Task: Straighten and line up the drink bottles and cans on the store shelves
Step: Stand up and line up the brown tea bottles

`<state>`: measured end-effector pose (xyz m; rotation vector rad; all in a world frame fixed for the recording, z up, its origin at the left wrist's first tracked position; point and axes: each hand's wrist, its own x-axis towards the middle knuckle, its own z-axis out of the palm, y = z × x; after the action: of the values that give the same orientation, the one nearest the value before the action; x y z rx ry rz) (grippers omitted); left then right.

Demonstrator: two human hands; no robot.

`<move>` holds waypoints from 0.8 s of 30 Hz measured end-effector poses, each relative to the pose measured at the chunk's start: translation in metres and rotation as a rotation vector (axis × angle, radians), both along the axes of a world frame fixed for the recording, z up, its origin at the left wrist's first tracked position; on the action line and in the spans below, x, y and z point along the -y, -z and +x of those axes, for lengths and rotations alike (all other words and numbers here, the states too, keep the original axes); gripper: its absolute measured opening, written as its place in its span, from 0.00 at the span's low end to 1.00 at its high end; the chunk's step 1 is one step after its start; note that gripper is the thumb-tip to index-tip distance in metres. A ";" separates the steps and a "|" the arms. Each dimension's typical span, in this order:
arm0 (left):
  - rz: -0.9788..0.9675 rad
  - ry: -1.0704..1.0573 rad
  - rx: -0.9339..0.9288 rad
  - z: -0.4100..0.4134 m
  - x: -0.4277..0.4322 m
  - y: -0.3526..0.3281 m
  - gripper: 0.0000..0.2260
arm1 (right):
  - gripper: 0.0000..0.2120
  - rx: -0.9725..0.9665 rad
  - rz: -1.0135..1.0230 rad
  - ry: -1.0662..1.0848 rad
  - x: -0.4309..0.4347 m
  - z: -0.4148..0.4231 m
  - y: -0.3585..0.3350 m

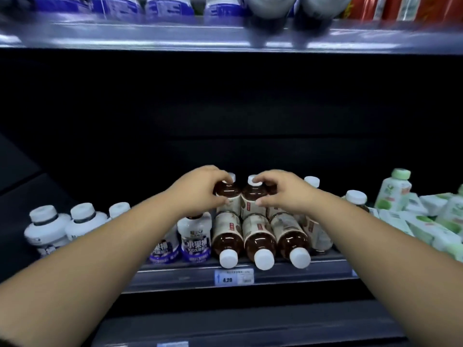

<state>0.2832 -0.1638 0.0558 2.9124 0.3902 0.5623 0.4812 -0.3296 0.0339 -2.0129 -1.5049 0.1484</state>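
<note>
Head view: two bare forearms reach into a dark shelf (313,270) of drinks. The left hand (198,190) is curled over the shoulder of the left upright bottle (227,192), with its fingers beside the white cap and its thumb against the label below. The right hand (288,191) grips the right upright bottle (253,195) in like manner, fingertips at the cap and thumb at the label's side. Both bottles hold brown liquid and stand touching, side by side, near the middle of the shelf. Their bases are hidden.

Directly in front lie three lying bottles (259,242) of the same kind, on their sides and close together, white caps pointing out over the shelf edge. A price tag (234,276) reading 4.20 sits on the rail beneath them.

Just left stand purple-labelled bottles (196,240), upright. Further left is a group of white bottles (46,229). To the right, a green-capped bottle (395,190) stands among pale green cartons (426,225) lying at mixed angles. The upper shelf (225,36) is blurred, and the goods on it cannot be read.
</note>
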 end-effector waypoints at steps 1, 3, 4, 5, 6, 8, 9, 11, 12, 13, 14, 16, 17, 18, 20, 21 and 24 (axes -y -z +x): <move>-0.032 -0.011 -0.021 0.006 -0.008 -0.003 0.22 | 0.27 -0.005 -0.001 0.023 -0.004 0.004 -0.003; -0.100 -0.021 -0.051 0.021 -0.021 -0.005 0.21 | 0.27 0.001 -0.027 0.049 -0.012 0.010 -0.006; -0.132 -0.023 -0.059 0.029 -0.028 -0.005 0.21 | 0.27 0.007 -0.045 0.058 -0.017 0.015 -0.007; -0.162 -0.029 -0.063 0.038 -0.033 -0.005 0.20 | 0.27 0.015 -0.060 0.065 -0.021 0.019 -0.008; -0.188 -0.040 -0.064 0.046 -0.037 -0.005 0.21 | 0.27 0.035 -0.070 0.069 -0.025 0.024 -0.010; -0.220 -0.075 -0.067 0.060 -0.044 -0.004 0.23 | 0.28 0.106 -0.106 0.076 -0.036 0.030 -0.014; -0.233 -0.099 -0.058 0.066 -0.046 -0.003 0.23 | 0.28 0.154 -0.151 0.087 -0.043 0.033 -0.016; -0.254 -0.152 -0.052 0.078 -0.049 -0.002 0.24 | 0.29 0.252 -0.255 0.138 -0.055 0.039 -0.020; -0.247 -0.187 -0.066 0.084 -0.050 -0.001 0.25 | 0.28 0.308 -0.305 0.165 -0.061 0.041 -0.020; -0.230 -0.220 -0.101 0.090 -0.051 0.001 0.25 | 0.27 0.360 -0.350 0.188 -0.064 0.041 -0.019; -0.212 -0.254 -0.148 0.095 -0.052 0.002 0.26 | 0.26 0.393 -0.382 0.203 -0.068 0.043 -0.018; -0.186 -0.294 -0.238 0.106 -0.055 0.007 0.26 | 0.24 0.399 -0.390 0.217 -0.072 0.046 -0.015; -0.168 -0.296 -0.260 0.110 -0.056 0.009 0.26 | 0.24 0.403 -0.376 0.222 -0.073 0.047 -0.013; -0.153 -0.289 -0.268 0.112 -0.058 0.010 0.25 | 0.23 0.413 -0.369 0.224 -0.074 0.047 -0.013; -0.128 -0.248 -0.291 0.112 -0.063 0.010 0.23 | 0.22 0.375 -0.368 0.229 -0.074 0.047 -0.013; -0.118 -0.220 -0.311 0.110 -0.066 0.009 0.22 | 0.21 0.336 -0.369 0.222 -0.074 0.047 -0.012; -0.096 -0.133 -0.362 0.100 -0.075 0.004 0.22 | 0.20 0.278 -0.377 0.185 -0.073 0.048 -0.010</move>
<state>0.3829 -0.0892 0.0522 2.9038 0.6386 0.0241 0.5294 -0.2561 0.0442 -2.5505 -1.5333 0.0824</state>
